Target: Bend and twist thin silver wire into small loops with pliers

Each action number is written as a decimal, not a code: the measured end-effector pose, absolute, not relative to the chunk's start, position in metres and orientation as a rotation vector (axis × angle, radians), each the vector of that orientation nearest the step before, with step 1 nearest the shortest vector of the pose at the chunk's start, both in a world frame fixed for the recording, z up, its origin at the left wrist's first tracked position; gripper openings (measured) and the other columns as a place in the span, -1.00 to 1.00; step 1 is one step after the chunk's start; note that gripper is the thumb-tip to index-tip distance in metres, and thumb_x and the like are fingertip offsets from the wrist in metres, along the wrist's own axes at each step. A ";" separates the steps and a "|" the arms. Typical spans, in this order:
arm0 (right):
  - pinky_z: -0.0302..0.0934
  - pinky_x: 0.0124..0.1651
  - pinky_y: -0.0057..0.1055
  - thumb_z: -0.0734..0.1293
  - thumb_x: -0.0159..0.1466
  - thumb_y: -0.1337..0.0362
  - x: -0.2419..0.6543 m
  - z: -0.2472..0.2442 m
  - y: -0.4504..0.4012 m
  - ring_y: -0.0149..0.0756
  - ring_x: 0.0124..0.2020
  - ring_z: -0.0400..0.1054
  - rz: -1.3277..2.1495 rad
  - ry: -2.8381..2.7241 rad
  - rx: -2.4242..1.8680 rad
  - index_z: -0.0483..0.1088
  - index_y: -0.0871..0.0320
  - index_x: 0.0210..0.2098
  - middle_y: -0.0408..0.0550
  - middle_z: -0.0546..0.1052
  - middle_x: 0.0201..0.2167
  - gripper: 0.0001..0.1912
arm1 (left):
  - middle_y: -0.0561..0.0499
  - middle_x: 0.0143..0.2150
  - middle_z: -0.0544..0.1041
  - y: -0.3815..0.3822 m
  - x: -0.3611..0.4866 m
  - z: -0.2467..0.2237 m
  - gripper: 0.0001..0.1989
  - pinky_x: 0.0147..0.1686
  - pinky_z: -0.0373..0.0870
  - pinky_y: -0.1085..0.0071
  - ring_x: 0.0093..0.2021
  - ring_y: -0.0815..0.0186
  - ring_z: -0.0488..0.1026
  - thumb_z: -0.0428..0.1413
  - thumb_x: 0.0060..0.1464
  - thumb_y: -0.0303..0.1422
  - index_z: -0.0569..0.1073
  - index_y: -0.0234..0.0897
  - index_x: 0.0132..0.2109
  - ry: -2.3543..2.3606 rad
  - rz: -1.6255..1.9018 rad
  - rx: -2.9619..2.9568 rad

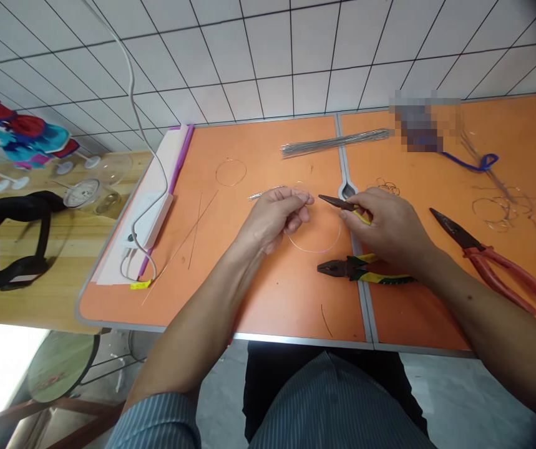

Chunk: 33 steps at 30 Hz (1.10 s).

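Between the thumb and fingers of my left hand (pixel 282 215) is pinched a thin wire ring (pixel 320 251), which hangs in a loop toward the table. My right hand (pixel 387 218) grips small needle-nose pliers (pixel 337 202) with yellow handles. Their dark tips point left, close to the fingers of my left hand. Whether the jaws touch the wire I cannot tell. Just below my right hand lie combination pliers (pixel 337 268) with yellow and black handles. Behind my left hand a short bunch of silvery wires (pixel 265 193) shows in part.
A bundle of straight wires (pixel 333 143) lies at the back. Red-handled pliers (pixel 483 249) rest at right, near tangled wire loops (pixel 497 212). A wire circle (pixel 231 173) and loose straight wires lie left. A power strip (pixel 148 218) with a white cord stands at the left edge.
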State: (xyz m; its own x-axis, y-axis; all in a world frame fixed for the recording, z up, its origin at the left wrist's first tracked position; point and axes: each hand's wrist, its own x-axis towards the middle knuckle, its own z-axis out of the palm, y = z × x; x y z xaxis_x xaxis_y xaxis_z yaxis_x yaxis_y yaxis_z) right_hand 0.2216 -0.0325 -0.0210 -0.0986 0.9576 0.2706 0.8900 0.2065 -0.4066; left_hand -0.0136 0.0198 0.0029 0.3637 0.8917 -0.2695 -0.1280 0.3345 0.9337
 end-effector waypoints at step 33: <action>0.05 -0.17 -0.17 0.18 0.46 0.55 0.230 -0.019 -0.035 -0.05 -0.17 0.42 -0.457 -2.339 -1.587 0.60 0.17 0.12 0.18 0.66 -0.06 -0.55 | 0.00 -0.38 0.67 0.015 -0.011 -0.011 -0.79 -0.50 0.15 0.44 -0.54 0.44 0.25 0.33 0.37 -0.26 0.48 -0.22 -0.17 0.831 0.920 1.317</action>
State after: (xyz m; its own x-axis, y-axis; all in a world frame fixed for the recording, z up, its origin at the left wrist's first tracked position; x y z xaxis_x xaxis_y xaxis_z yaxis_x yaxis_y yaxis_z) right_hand 0.2297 -0.0353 -0.0193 -0.3589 0.8443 0.3979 0.9320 0.3473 0.1035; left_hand -0.0109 0.0154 -0.0108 0.4198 0.9075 0.0111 -0.0814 0.0255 0.9964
